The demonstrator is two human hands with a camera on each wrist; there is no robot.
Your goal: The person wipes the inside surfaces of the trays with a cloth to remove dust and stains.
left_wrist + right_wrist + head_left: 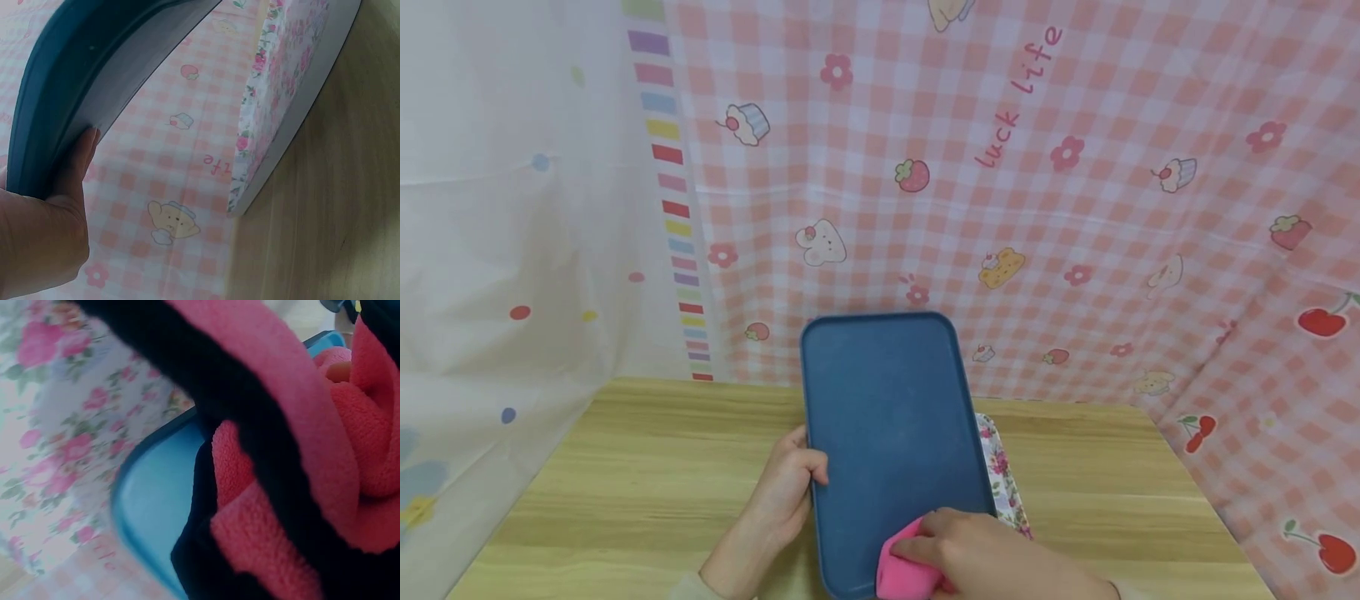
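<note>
A dark blue rectangular tray is held up, tilted, over the wooden table, its inner face toward the head camera. My left hand grips its left edge, thumb over the rim; in the left wrist view the fingers reach round to the pale underside. With my right hand I hold a bunched pink cloth against the tray's near right corner. Folds of the fuzzy cloth fill much of the right wrist view and hide most of that hand.
Behind the blue tray, a white flower-patterned tray shows along its right side, mostly covered. Beneath is a wooden table. A pink checked curtain hangs at the back, and a white dotted one on the left.
</note>
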